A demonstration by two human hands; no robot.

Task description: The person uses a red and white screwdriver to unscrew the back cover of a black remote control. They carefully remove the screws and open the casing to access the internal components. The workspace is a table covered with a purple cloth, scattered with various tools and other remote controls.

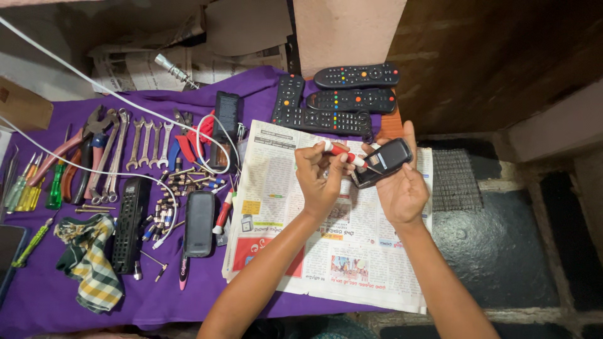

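The black device (384,161) — small, rounded, with a glossy top — sits above the newspaper (326,213), clamped in the right hand (402,188). The left hand (320,172) is closed around a red-and-white screwdriver (342,152), its tip at the device's edge. The tip contact is hidden — fingers cover the underside.

Your left hand (320,179) and right hand (402,188) are bare, forearms uncovered, no sleeves, rings or watch showing.
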